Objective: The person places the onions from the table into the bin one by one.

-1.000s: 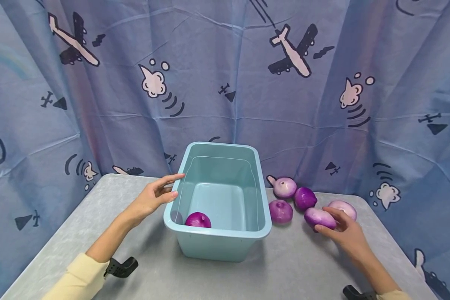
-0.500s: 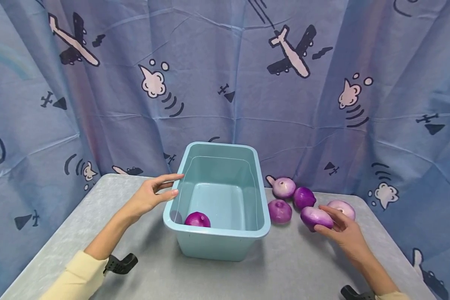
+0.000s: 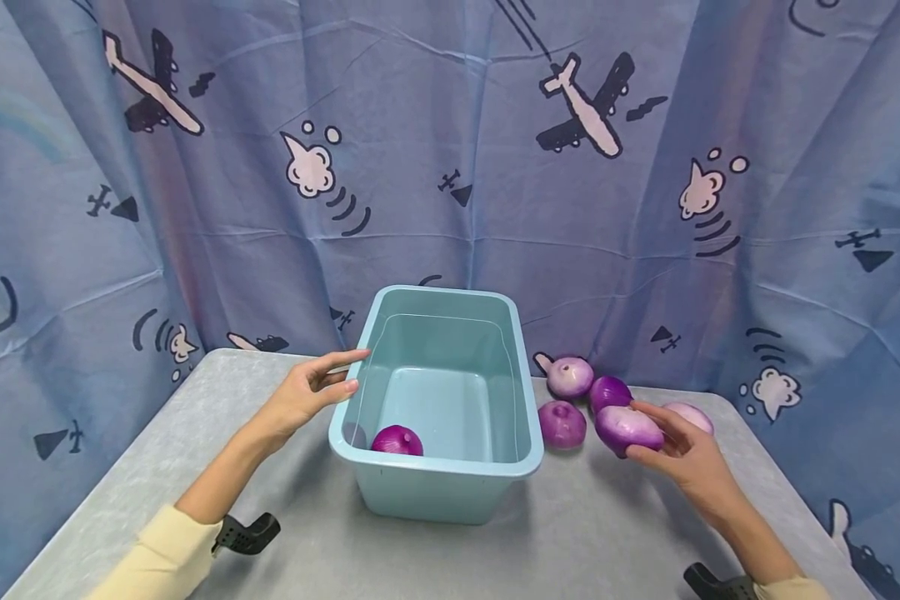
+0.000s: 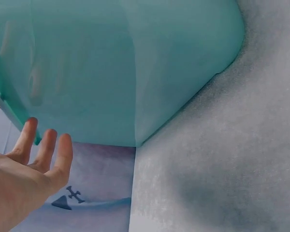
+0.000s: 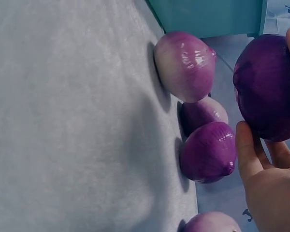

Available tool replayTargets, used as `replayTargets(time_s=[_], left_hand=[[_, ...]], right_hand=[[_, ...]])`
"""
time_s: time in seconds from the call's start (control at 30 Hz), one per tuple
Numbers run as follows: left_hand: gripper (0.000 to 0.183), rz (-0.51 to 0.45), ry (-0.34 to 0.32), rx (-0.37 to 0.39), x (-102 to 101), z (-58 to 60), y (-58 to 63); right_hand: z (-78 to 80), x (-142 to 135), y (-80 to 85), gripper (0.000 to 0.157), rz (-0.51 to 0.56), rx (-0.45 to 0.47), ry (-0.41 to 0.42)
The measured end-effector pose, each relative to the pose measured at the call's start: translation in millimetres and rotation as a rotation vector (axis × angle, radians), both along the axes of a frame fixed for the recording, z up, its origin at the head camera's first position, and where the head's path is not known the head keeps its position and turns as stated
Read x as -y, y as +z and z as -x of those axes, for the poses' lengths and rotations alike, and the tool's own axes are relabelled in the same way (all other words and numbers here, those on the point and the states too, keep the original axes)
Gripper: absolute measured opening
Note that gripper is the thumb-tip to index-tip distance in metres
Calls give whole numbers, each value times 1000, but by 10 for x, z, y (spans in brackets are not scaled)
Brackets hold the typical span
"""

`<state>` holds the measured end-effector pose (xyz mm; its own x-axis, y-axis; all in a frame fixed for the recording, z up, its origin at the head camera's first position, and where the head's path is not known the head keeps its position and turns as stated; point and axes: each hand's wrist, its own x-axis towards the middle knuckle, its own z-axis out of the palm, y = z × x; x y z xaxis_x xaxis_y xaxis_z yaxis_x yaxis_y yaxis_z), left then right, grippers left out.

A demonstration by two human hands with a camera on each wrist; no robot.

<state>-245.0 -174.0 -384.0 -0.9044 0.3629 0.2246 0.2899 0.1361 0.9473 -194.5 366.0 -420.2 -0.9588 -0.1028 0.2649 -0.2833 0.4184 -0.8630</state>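
Behind everything, beyond both hands, hangs a blue-violet cloth curtain, creased and printed with aeroplanes and puffs. Below the grip spreads a matte, faintly mottled grey tabletop. Well to the left of the grip stands a smooth, pale teal tub, rectangular with rounded corners and a rolled rim. Cream cloth covers the left forearm in a sleeve, cut off by the frame.

The left hand has its fingers loosely extended, thumb apart, at the tub's left rim; whether they press on it I cannot tell. The right hand pinches a red onion, thumb on the near side and fingers on the far side, spread only as wide as the bulb. This onion is glossy and oval, its long axis running roughly sideways; in the right wrist view its puckered end seems to face the tabletop, though the frame edge cuts the bulb off.

Just left of the grip sits a rounded onion; beyond the held bulb, a darker onion, partly covered; farther left, a paler onion. Behind the right fingers, a pale onion is half hidden. Inside the tub, the near rim hides the base of a deep-purple onion.
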Motion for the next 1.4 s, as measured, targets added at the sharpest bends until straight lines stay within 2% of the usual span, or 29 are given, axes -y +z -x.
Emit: replayTargets(time_s=[0.37, 0.63, 1.17, 1.4], left_hand=[[52, -16, 20, 10, 6, 4, -20], [51, -23, 28, 15, 9, 7, -39], [50, -39, 16, 20, 6, 13, -36], [50, -43, 8, 28, -13, 39, -60]], right_hand=[[47, 67, 175, 58, -15, -54, 48], [66, 162, 291, 59, -16, -34, 59], [184, 387, 542, 59, 72, -81, 141], [219, 491, 683, 59, 70, -87, 158]])
